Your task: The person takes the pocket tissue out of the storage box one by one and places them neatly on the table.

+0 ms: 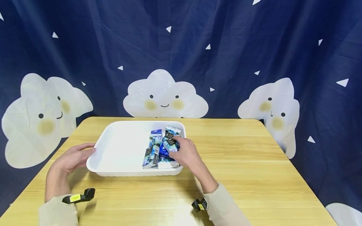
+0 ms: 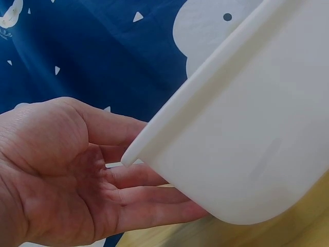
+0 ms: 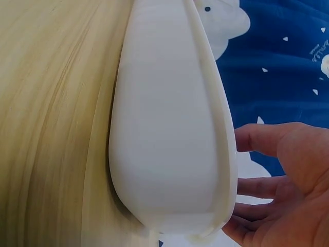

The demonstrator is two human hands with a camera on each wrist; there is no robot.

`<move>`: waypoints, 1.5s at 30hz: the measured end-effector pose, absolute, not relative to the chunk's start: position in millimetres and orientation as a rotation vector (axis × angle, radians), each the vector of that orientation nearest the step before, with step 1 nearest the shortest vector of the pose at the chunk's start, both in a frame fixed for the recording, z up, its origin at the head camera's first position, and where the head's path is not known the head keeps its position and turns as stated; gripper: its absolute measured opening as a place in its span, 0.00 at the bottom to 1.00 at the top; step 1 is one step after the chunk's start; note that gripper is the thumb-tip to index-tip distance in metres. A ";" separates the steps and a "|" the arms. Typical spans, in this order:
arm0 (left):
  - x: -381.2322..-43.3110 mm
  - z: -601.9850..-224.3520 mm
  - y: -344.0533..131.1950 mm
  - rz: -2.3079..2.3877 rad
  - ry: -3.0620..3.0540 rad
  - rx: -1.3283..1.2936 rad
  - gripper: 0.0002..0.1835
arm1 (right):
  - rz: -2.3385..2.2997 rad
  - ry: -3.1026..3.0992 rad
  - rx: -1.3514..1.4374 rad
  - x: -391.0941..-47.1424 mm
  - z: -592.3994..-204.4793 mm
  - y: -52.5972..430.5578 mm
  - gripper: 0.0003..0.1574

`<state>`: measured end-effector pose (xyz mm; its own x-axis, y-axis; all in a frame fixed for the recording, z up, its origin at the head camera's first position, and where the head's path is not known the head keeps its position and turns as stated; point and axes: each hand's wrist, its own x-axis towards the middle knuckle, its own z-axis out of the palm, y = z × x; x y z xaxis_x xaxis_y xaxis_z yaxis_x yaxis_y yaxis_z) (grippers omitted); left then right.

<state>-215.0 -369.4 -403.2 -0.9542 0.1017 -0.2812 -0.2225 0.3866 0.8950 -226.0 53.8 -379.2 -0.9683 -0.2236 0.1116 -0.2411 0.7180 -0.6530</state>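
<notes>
A white plastic tray (image 1: 121, 144) with tall walls sits toward the far left half of the table. At its left end my left hand (image 1: 70, 158) holds the rim, thumb at the edge and straight fingers under the side; the left wrist view shows the tray's outer wall (image 2: 231, 128) over those fingertips. My right hand (image 1: 187, 152) reaches over the right wall and pinches a small dark-topped, blue-patterned tissue pack (image 1: 170, 144). Other packs lie about it, among them a leaning patterned pack (image 1: 151, 156). In the right wrist view the wall hides my fingertips.
The packs crowd the tray's right end, with a blue-topped pack (image 1: 156, 132) near the middle. A light wooden table (image 1: 240, 163) lies beneath. Behind it hangs a dark blue curtain (image 1: 220, 78) printed with clouds and triangles.
</notes>
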 end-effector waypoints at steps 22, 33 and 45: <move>-214.7 -403.3 -369.6 1.591 2.357 -0.106 0.35 | 1.265 -2.748 0.200 -230.0 -364.7 76.5 0.34; -214.6 -403.7 -370.2 1.593 2.358 -0.113 0.37 | 1.222 -2.718 0.094 -245.1 -363.1 106.7 0.33; -216.1 -406.2 -371.5 1.594 2.360 -0.090 0.37 | 1.218 -2.722 -0.037 -259.2 -366.9 150.7 0.36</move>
